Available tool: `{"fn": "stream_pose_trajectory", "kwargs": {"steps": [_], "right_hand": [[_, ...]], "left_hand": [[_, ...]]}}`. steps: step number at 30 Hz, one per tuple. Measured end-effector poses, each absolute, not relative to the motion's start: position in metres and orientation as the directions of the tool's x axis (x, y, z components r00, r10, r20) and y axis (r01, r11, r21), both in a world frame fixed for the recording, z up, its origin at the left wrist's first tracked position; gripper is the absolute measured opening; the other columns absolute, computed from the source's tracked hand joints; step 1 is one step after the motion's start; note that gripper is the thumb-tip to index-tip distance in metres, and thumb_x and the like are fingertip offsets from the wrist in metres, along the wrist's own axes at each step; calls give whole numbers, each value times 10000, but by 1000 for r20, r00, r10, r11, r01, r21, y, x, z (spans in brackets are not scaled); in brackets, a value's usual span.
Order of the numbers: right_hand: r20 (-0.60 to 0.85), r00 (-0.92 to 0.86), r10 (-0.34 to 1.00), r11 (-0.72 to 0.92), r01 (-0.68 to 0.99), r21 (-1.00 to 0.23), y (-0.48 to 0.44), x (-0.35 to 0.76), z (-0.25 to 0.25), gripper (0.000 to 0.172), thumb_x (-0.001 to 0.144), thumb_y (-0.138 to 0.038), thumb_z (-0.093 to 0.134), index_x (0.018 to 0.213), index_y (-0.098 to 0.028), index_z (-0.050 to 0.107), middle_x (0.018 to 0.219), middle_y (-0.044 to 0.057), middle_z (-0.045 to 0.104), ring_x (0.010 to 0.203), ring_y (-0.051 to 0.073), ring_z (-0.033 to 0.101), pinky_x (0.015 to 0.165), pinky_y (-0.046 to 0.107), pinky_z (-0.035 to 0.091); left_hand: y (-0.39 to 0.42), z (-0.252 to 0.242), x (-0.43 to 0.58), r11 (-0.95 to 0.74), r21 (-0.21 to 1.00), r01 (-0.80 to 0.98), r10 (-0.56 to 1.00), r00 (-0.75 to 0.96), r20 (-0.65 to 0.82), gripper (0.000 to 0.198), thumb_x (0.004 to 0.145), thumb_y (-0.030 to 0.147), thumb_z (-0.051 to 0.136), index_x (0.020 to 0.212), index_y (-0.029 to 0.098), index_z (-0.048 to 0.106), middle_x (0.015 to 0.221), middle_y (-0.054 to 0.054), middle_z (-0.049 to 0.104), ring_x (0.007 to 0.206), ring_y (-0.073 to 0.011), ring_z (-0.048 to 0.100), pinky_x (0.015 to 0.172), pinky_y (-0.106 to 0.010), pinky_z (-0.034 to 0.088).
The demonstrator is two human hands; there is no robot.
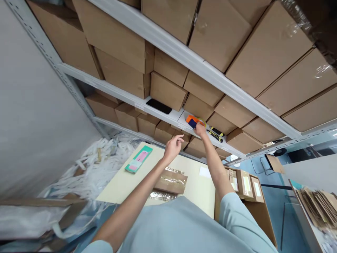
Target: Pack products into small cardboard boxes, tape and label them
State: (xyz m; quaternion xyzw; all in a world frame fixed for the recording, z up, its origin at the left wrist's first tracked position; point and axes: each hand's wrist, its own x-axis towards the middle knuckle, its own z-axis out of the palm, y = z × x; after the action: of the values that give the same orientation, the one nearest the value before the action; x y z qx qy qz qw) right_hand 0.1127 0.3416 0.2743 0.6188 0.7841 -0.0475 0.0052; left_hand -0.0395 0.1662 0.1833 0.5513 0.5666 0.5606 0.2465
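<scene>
At the shelf edge, my right hand [200, 129] is closed on an orange and dark blue tape dispenser [191, 120]; a yellow ring-like part shows behind it. My left hand [173, 149] hovers above the table with fingers loosely bent and apart, holding nothing. Below it, a flat brown cardboard box [171, 182] with shiny clear tape lies on the cream tabletop [196, 188]. To the left rests a green and pink packet [138, 160]. Beside my right hand, black and yellow utility knives [216, 134] lie on the shelf.
Cardboard boxes [168, 89] fill the metal shelves ahead, with a black phone-like slab [159, 106] on the shelf edge. White strips [92, 168] are heaped at left. An open carton [259, 221] with small boxes stands at right. A white paper [204, 172] lies on the table.
</scene>
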Motion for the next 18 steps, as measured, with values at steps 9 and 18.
{"fn": "stream_pose_trajectory", "kwargs": {"steps": [9, 18], "right_hand": [[30, -371, 928, 291, 673, -680, 201, 143, 196, 609, 1142, -601, 593, 1547, -147, 566, 1429, 229, 781, 1329, 370, 772, 1179, 544, 638], [-248, -265, 932, -173, 276, -945, 16, 122, 145, 805, 1007, -856, 683, 1472, -199, 677, 1428, 160, 811, 1336, 322, 779, 1225, 503, 635]], "left_hand": [[56, 142, -35, -132, 984, 124, 935, -313, 165, 279, 1056, 329, 680, 1301, 245, 784, 1237, -97, 826, 1082, -245, 836, 1044, -432, 722], [-38, 126, -35, 45, 968, 248, 966, -259, 22, 201, 1081, 381, 744, 1220, 239, 776, 1180, -73, 802, 1037, -236, 811, 1024, -415, 710]]}}
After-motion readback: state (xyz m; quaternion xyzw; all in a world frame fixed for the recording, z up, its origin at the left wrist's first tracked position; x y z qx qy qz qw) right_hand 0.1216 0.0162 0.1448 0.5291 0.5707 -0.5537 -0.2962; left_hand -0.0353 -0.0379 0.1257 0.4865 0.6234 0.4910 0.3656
